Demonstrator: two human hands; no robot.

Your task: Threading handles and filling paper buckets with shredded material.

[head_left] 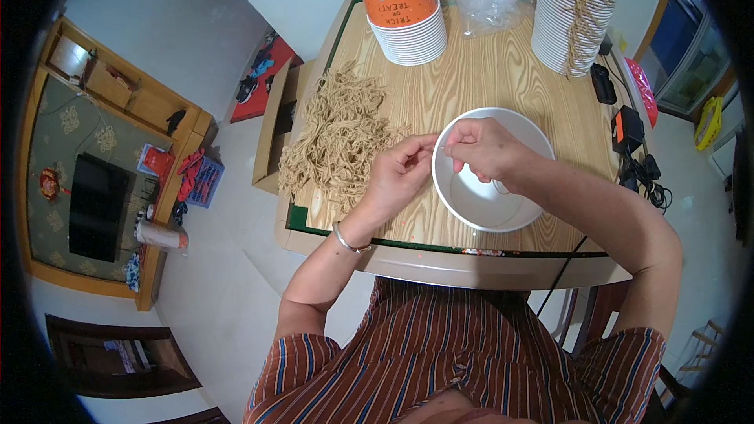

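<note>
Presently: one white round bucket on one wood-grain desk

Left hand: at its left rim; grip, cannot tell. Right hand: pinched narrow over its opening, contents unclear. One tan twisted-cord heap lies left.

"What sort of place is this?"

"A home, by all appearances its living room: a black flat television stands before a patterned wall panel framed in wood, with a red ornament hanging beside it."

"And the other signs?"

"Footwear sits by the wall. On the wood-grain table, a heap of tan twine and stacked paper tubs give the household room a handwork corner."
</note>
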